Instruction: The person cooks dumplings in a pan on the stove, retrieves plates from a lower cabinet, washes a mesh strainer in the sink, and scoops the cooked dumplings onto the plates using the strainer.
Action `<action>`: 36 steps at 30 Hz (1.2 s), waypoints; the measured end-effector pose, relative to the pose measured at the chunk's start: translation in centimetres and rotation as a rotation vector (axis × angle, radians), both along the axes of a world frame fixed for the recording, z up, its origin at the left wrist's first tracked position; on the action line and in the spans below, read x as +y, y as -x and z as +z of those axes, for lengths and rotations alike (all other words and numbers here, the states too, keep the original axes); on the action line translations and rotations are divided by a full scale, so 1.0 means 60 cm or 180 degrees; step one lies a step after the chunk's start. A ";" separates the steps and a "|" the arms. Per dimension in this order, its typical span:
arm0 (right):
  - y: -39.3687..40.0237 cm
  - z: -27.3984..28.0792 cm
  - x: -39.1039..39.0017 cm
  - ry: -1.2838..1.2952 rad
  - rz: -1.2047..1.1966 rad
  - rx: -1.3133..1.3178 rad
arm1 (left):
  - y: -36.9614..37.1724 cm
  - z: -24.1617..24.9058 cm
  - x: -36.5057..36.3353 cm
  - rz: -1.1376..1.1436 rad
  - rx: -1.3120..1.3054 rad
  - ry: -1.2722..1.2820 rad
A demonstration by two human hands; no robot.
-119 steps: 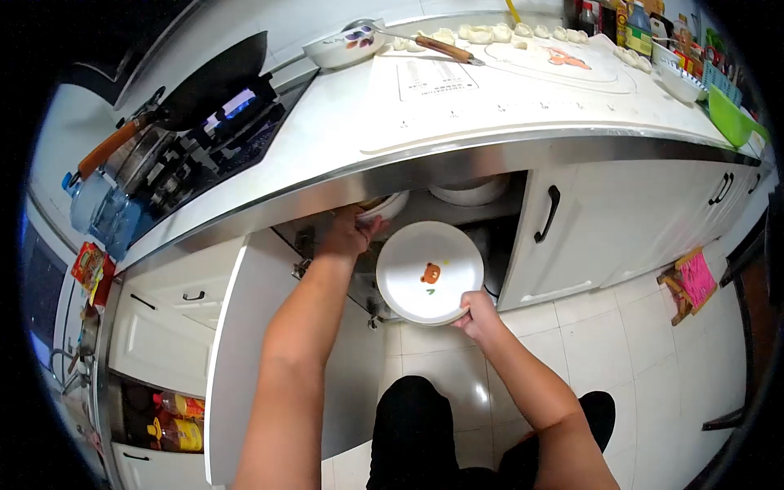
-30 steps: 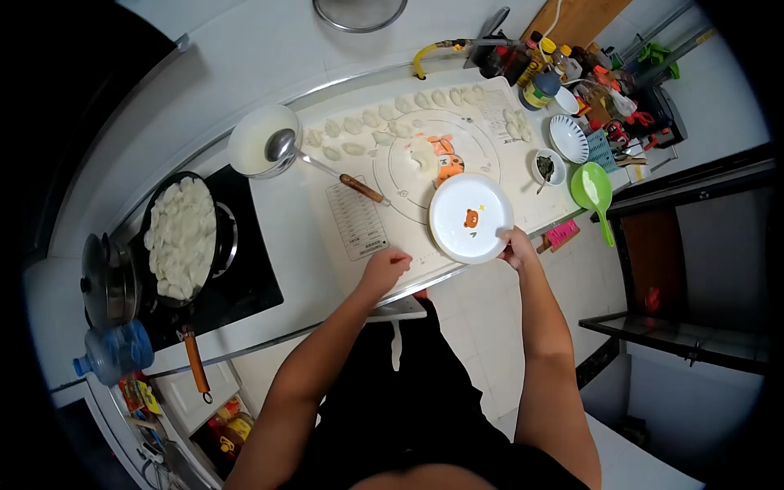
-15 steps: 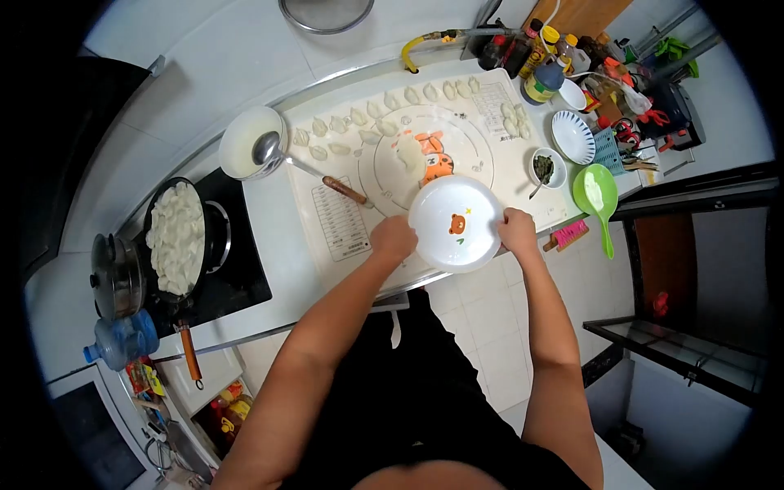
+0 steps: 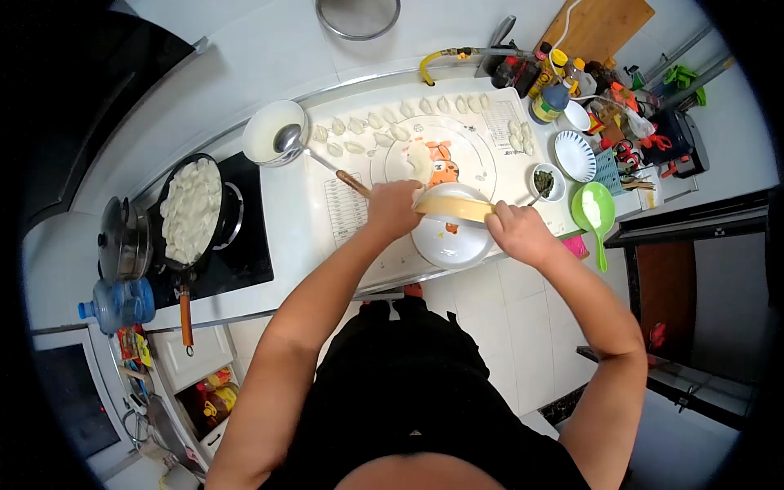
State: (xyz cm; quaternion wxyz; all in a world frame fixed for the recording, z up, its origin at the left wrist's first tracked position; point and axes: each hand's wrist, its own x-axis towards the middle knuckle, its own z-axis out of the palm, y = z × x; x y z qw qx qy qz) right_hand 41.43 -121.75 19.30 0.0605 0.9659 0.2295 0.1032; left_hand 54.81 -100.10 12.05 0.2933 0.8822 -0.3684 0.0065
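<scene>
Pinched between my left hand [image 4: 395, 210] and my right hand [image 4: 521, 233] is a pale yellow curved piece [image 4: 457, 207]; whether it is a tilted dish's rim or a separate strip cannot be made out. It crosses over a white bowl [image 4: 449, 251] with a bear print, at the front edge of the printed mat [image 4: 392, 261]. Dough [image 4: 420, 162] lies just behind my left hand. Shaped dumplings [image 4: 374, 120] lie in rows at the back of the mat. The ladle [image 4: 353, 183] has its wooden handle end close to my left hand.
Left are a pan [image 4: 192, 211] full of dumplings on the stove, a glass-lidded pot [image 4: 122, 241] and a cream bowl [image 4: 273, 122]. Right are a small bowl of dark filling [image 4: 545, 181], a striped bowl [image 4: 575, 155], a green ladle [image 4: 593, 208] and bottles [image 4: 549, 102].
The pale yellow piece now shows between my hands above the white bowl, which both hands gripped by its sides before. My hands have moved up the view, and the view has shifted.
</scene>
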 end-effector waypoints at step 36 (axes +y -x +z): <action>-0.069 -0.103 -0.041 -0.1502 -0.2667 0.0495 | 0.055 -0.095 0.291 0.2342 0.1687 -0.0471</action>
